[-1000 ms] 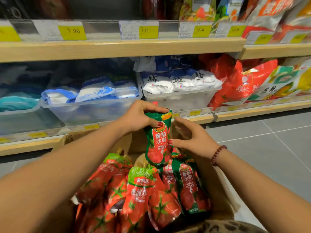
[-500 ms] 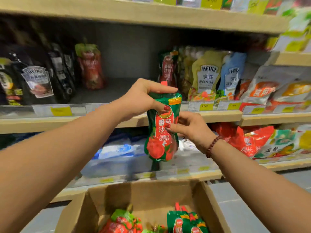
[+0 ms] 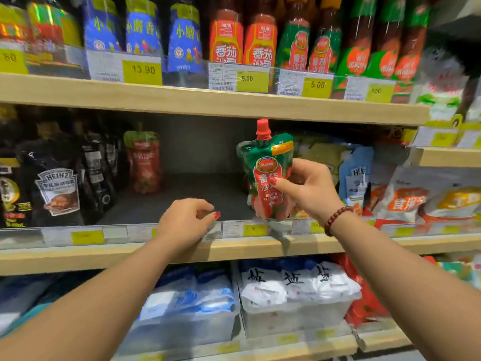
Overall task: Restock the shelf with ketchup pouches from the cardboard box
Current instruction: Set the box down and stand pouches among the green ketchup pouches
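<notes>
R hand (image 3: 309, 188) fingers grip ketchup pouch (image 3: 268, 162) upright at front of shelf (image 3: 234, 248); L hand (image 3: 182, 225) nearby w/ fingers loosely curled, holding nothing.

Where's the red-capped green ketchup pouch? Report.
Head view, right of centre: the ketchup pouch is cap up in the right hand, over the middle shelf's front edge.

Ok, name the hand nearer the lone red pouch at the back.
Left. Left hand: at the shelf edge, right of the red pouch; right hand, holding a ketchup pouch, farther right.
</notes>
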